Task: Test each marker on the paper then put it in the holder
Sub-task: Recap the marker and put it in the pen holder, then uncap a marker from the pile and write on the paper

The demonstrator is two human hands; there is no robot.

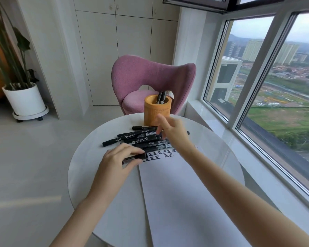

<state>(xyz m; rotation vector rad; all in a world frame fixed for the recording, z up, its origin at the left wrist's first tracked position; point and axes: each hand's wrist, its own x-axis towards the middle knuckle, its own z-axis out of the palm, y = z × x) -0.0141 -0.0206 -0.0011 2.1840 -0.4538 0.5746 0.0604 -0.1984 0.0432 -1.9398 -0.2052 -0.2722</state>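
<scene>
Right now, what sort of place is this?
Probably a high-rise apartment's window nook, not a lab: a pink upholstered chair behind the small round table, a potted plant on the floor, and big windows looking down over a city.

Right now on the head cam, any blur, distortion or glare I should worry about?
Head view: the right hand is smeared by motion blur at the fingers; the left hand and the marker it holds are softer but readable; the wide-angle lens bows the window frame and the table rim; daylight is even, with no harsh glare on the paper, so the written marks stay legible.
</scene>
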